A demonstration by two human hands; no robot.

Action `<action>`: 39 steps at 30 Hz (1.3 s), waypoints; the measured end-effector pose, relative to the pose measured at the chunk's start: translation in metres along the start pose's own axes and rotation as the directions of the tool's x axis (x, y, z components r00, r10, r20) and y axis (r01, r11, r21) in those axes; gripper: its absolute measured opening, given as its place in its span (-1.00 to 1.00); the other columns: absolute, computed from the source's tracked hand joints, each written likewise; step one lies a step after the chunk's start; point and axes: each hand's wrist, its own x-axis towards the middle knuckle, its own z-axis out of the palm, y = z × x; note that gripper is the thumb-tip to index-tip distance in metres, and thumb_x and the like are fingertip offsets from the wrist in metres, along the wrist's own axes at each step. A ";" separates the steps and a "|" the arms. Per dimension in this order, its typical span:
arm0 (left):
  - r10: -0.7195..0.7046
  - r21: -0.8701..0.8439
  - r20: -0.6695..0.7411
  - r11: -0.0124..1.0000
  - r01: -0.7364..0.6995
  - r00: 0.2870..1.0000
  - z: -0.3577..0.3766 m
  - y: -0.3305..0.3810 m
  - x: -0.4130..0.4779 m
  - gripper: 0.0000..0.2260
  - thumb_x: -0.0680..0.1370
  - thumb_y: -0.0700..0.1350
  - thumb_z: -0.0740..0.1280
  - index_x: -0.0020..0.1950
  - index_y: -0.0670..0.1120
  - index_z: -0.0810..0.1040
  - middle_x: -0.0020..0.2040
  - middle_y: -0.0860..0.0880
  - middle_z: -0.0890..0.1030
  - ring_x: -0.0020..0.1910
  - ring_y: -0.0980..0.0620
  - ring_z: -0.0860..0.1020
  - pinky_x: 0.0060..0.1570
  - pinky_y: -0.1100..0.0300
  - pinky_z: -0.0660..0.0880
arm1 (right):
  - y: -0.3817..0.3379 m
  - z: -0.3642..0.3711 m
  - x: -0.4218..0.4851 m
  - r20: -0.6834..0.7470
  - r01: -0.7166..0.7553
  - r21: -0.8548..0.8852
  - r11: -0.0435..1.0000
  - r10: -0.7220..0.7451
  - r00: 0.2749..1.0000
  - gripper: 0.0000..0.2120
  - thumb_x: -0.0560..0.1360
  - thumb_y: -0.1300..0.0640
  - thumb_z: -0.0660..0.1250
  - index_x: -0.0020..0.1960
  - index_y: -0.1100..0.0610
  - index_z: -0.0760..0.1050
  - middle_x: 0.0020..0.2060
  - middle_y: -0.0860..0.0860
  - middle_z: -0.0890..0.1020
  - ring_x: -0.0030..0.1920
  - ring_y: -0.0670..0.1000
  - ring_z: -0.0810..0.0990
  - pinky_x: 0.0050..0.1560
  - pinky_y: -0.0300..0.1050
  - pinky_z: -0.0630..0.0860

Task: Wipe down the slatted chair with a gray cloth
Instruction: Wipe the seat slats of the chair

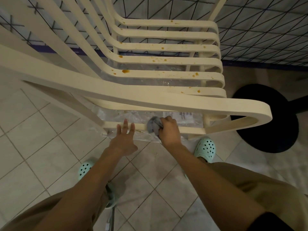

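Right hand: clenched on a bunched gray cloth, pressed to the lower rail of the cream slatted chair. Left hand: released, fingers spread, fingertips at the rail, at 9 o'clock of the cloth. Orange-brown stains: on the slats at 12 o'clock.

Print on the paper sheet is illegible.

Bare forearms, no sleeves showing. Tan trousers cover both legs, and 2 mint-green clogs have round holes on top.
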 end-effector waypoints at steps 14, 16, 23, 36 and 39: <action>0.017 -0.011 0.011 1.000 -0.017 1.000 -0.001 -0.003 0.001 -0.15 0.55 0.00 0.32 0.57 -0.01 -0.28 0.52 -0.04 -0.43 0.52 -0.19 -0.32 0.45 -0.13 0.11 | 0.056 -0.049 -0.011 0.111 0.131 -0.029 0.991 -0.128 0.986 -0.73 0.41 0.39 0.31 0.10 0.26 0.56 0.00 0.20 0.53 -0.02 0.21 0.48 -0.13 -0.10 0.31; 0.015 -0.008 0.012 1.000 -0.015 1.000 -0.001 -0.002 0.001 -0.15 0.56 0.00 0.31 0.56 -0.01 -0.28 0.52 -0.04 -0.43 0.52 -0.19 -0.32 0.45 -0.12 0.11 | 0.066 -0.058 -0.012 0.099 0.090 -0.057 0.994 -0.084 0.992 -0.74 0.41 0.37 0.33 0.09 0.24 0.56 -0.01 0.17 0.53 -0.02 0.20 0.49 -0.13 -0.03 0.40; 0.013 -0.015 0.005 1.000 -0.013 1.000 0.000 -0.003 0.002 -0.13 0.55 -0.02 0.33 0.56 -0.01 -0.30 0.51 -0.04 -0.44 0.52 -0.19 -0.32 0.44 -0.13 0.13 | 0.072 -0.056 -0.016 0.013 -0.036 -0.106 0.994 0.037 0.999 -0.75 0.42 0.41 0.30 0.08 0.26 0.54 -0.01 0.20 0.51 0.03 0.22 0.47 -0.05 -0.03 0.41; 0.012 0.003 -0.006 1.000 -0.012 1.000 0.008 -0.004 0.003 -0.11 0.54 0.01 0.33 0.55 -0.02 -0.32 0.50 -0.05 -0.46 0.51 -0.20 -0.34 0.44 -0.15 0.12 | 0.024 -0.017 -0.011 -0.040 -0.024 -0.151 0.988 0.018 0.999 -0.77 0.44 0.37 0.25 0.08 0.30 0.49 0.04 0.24 0.50 0.06 0.24 0.43 -0.03 0.04 0.37; 0.012 0.007 -0.018 1.000 -0.012 1.000 0.008 -0.003 0.005 -0.10 0.54 0.02 0.34 0.55 -0.02 -0.32 0.50 -0.05 -0.46 0.51 -0.21 -0.34 0.45 -0.12 0.12 | 0.005 -0.001 -0.007 -0.018 0.032 -0.113 0.993 -0.035 0.999 -0.77 0.33 0.40 0.33 -0.01 0.32 0.52 -0.08 0.28 0.54 -0.05 0.29 0.50 -0.12 0.04 0.40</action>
